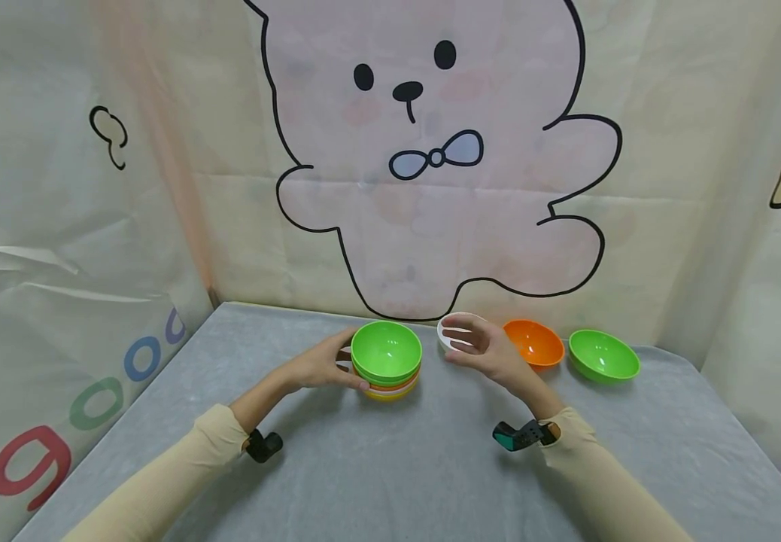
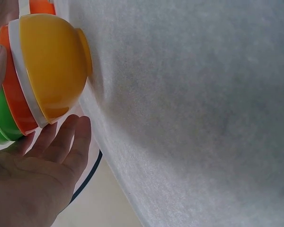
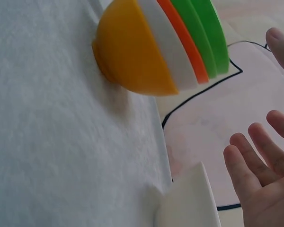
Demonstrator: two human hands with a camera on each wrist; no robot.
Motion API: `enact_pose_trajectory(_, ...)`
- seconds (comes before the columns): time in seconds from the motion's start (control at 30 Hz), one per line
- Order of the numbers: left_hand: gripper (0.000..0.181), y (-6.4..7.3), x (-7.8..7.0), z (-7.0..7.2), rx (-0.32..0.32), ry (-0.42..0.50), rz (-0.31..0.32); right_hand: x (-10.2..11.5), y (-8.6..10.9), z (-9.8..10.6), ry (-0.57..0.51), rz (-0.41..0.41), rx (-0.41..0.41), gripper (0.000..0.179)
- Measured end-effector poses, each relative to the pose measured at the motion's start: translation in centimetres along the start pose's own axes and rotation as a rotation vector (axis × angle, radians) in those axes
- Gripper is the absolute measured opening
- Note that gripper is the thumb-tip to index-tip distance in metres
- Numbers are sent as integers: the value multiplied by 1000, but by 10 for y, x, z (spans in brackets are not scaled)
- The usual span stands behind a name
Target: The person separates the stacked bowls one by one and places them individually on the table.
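Note:
A stack of nested bowls stands on the table left of centre, green on top, with orange, white and yellow below. My left hand holds its left side, thumb at the front and fingers round the back. In the left wrist view the yellow bowl forms the base, and the fingertips lie along the rims. Over by the back edge, my right hand hovers with spread fingers in front of a white bowl, partly covering it in the head view. Nothing is in this hand.
Right of the right hand, an orange bowl and a green bowl sit in a row near the back of the grey-covered table. A printed curtain hangs directly behind the table.

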State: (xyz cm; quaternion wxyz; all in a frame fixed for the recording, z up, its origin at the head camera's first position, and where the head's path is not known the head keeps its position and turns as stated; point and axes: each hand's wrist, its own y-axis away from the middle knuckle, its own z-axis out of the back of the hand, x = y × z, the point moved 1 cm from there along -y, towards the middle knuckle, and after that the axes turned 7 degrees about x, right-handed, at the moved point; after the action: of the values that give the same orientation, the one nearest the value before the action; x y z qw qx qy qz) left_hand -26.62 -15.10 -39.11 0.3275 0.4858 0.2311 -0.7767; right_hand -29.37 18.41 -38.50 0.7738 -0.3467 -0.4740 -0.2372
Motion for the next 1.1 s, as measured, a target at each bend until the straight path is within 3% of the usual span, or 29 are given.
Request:
enact_pose_trajectory(0.27,92,0,1,0,5,-7,4,-2,-8,-17,4,-49,63,73)
enact_pose_trajectory(0.63,92,0,2,0,2,-4,-9,-10,-20,-35,-25,0,133,88)
enact_pose_trajectory(1.1,92,0,-1,0,9,10,-7,-19,-32,-48,-36,28,144,93)
